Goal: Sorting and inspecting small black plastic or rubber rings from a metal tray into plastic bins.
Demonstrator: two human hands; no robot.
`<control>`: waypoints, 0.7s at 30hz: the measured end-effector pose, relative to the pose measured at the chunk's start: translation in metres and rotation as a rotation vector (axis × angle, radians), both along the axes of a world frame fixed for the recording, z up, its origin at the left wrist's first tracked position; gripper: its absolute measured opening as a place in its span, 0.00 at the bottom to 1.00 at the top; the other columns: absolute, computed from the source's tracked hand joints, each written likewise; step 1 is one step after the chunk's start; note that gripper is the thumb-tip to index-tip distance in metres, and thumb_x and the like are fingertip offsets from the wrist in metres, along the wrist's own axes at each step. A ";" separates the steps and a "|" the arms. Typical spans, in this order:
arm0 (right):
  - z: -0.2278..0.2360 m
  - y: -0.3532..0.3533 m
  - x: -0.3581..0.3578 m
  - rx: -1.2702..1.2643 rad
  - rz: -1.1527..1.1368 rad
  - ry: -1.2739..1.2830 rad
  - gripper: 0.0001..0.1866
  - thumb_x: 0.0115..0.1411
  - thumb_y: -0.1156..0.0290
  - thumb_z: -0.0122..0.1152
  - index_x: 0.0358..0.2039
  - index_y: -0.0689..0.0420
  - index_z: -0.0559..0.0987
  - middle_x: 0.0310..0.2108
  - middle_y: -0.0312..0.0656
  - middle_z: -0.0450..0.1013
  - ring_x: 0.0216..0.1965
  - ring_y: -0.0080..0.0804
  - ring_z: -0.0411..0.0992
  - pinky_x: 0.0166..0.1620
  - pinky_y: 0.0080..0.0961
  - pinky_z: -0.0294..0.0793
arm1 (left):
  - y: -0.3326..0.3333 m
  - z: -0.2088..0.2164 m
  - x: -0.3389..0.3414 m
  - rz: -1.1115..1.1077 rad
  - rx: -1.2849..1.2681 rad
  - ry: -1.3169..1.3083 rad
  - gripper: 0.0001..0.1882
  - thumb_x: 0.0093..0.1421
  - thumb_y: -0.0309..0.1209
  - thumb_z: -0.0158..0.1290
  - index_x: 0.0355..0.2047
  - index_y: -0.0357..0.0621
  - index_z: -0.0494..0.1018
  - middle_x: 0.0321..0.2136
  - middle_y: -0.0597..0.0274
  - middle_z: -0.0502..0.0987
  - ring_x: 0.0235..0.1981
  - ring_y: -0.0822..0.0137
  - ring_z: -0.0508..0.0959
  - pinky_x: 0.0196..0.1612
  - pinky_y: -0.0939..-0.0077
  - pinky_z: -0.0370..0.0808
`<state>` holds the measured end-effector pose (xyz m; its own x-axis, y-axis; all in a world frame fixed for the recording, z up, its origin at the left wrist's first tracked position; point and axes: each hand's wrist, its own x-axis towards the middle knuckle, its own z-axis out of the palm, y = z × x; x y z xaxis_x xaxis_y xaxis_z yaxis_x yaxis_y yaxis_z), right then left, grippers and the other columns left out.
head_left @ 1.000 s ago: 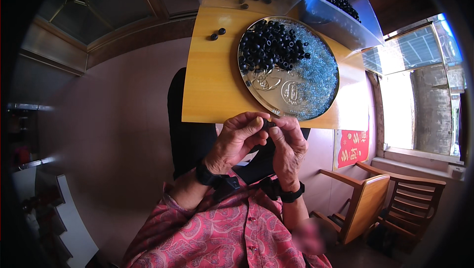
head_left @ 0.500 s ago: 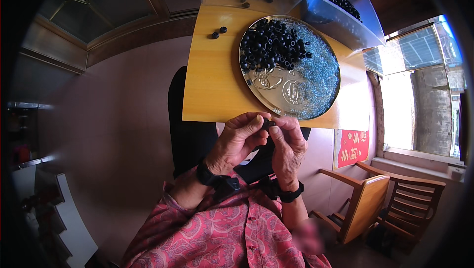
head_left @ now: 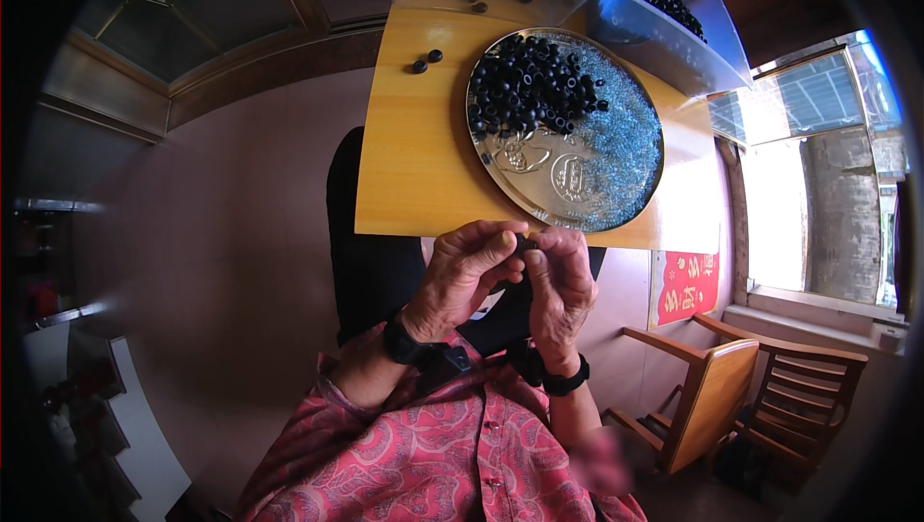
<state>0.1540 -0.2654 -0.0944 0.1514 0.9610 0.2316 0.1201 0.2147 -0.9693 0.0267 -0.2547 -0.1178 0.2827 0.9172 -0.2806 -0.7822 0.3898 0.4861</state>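
Observation:
Just off the table's near edge, my left hand [head_left: 457,270] and my right hand [head_left: 560,277] meet fingertip to fingertip. Both pinch a small black plastic piece [head_left: 526,245], mostly hidden by the thumbs and fingers. Beyond them, a round metal tray [head_left: 537,190] with an embossed pattern lies on the table. A heap of small round hollow black caps [head_left: 525,89] covers its upper left part. Many tiny clear-blue pieces [head_left: 624,142] spread down its right side; their exact kind is too small to make out.
The yellow wooden table [head_left: 409,166] carries two loose black caps [head_left: 427,62] left of the tray. Clear plastic bins [head_left: 664,60] with more black pieces stand at the far side. Wooden chairs [head_left: 712,407] are at the lower right, by a bright window [head_left: 780,204].
My fingertips have shifted slightly around the black piece, and less of it shows now. The tray and its contents stay put.

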 end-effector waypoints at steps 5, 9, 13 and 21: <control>-0.001 0.001 -0.001 0.049 -0.025 -0.110 0.08 0.57 0.83 0.62 0.38 0.62 0.75 0.36 0.39 0.69 0.36 0.25 0.68 0.39 0.18 0.69 | -0.002 0.003 0.000 0.038 0.042 0.085 0.12 0.63 0.29 0.56 0.45 0.39 0.77 0.32 0.64 0.80 0.29 0.75 0.79 0.35 0.80 0.79; -0.002 0.001 0.000 0.059 -0.011 -0.125 0.09 0.57 0.83 0.62 0.38 0.63 0.75 0.36 0.39 0.69 0.35 0.25 0.69 0.37 0.19 0.70 | -0.003 0.006 -0.001 0.055 0.060 0.138 0.12 0.63 0.28 0.55 0.45 0.38 0.77 0.33 0.63 0.80 0.29 0.74 0.79 0.35 0.79 0.79; 0.002 0.000 0.000 0.065 -0.002 -0.130 0.09 0.56 0.83 0.63 0.37 0.62 0.74 0.35 0.41 0.69 0.34 0.27 0.70 0.36 0.20 0.71 | -0.003 0.010 -0.007 0.029 0.102 0.244 0.12 0.63 0.27 0.56 0.45 0.38 0.77 0.32 0.62 0.80 0.30 0.73 0.79 0.36 0.79 0.79; 0.005 -0.002 -0.002 0.108 -0.024 -0.300 0.12 0.53 0.86 0.61 0.37 0.61 0.74 0.33 0.44 0.70 0.32 0.33 0.72 0.34 0.24 0.72 | -0.003 0.009 -0.008 0.061 0.188 0.378 0.10 0.62 0.26 0.56 0.43 0.36 0.78 0.29 0.63 0.81 0.28 0.75 0.80 0.35 0.83 0.79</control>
